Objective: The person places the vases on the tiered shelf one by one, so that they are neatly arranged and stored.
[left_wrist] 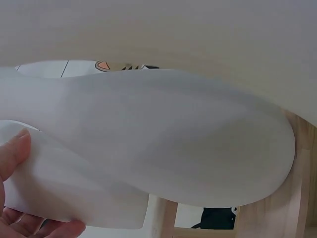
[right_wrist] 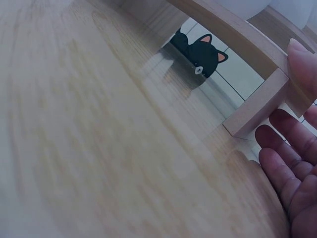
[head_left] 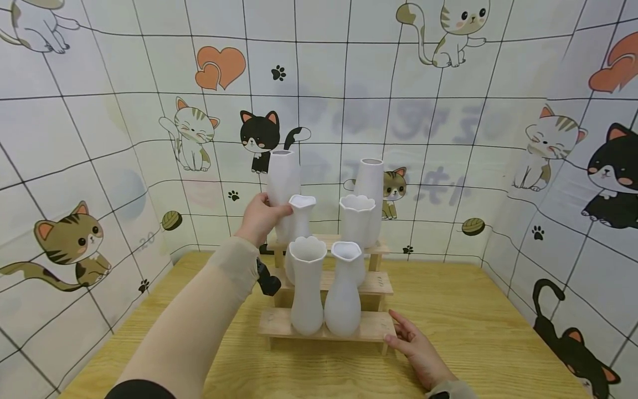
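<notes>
Several white vases stand on a three-step wooden stand (head_left: pixel 366 327). My left hand (head_left: pixel 261 217) grips the tall vase (head_left: pixel 283 174) at the back left, thumb on the near side and fingers round the far side. In the left wrist view, that vase's lower end (left_wrist: pixel 99 206) is close to the top board. A narrow-necked vase (head_left: pixel 302 213) stands in front of it, partly covering it. My right hand (head_left: pixel 416 350) holds the right end of the lowest step, its thumb at the board edge and its fingers beside the leg (right_wrist: pixel 257 106).
Another tall vase (head_left: pixel 371 172) is at the back right, behind a scalloped vase (head_left: pixel 357 213). Two vases, a scalloped one (head_left: pixel 307 288) and a bulbous one (head_left: pixel 343 302), occupy the lowest step. A cat-patterned sheet (head_left: pixel 319 66) surrounds the wooden table (head_left: pixel 448 310).
</notes>
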Tool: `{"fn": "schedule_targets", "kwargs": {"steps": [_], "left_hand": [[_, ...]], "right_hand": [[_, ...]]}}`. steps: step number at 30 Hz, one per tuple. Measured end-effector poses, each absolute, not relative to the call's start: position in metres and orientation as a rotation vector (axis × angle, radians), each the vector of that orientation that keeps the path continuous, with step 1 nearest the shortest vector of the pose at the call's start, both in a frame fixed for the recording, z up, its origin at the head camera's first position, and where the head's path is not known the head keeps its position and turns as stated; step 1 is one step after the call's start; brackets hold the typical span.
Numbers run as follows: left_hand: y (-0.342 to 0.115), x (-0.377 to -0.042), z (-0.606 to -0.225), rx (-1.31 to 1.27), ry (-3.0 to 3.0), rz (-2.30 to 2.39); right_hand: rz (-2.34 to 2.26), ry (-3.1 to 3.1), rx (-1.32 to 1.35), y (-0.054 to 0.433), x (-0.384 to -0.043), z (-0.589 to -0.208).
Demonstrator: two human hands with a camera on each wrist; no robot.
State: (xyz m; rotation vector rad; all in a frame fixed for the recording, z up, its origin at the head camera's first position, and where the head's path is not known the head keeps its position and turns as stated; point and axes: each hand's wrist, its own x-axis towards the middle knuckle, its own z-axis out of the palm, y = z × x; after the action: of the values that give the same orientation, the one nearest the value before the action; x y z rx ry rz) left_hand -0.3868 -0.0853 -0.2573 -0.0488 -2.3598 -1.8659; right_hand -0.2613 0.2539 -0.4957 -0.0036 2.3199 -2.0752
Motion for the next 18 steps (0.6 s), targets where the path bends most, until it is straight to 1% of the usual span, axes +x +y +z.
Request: {"fn": "schedule_targets", "kwargs": {"steps": [18], "left_hand": [[-0.081,-0.399,-0.267,-0.025,-2.355,-1.844]], "right_hand": [[-2.093,2.293,-0.047,0.255,-0.261,-0.497]]}}
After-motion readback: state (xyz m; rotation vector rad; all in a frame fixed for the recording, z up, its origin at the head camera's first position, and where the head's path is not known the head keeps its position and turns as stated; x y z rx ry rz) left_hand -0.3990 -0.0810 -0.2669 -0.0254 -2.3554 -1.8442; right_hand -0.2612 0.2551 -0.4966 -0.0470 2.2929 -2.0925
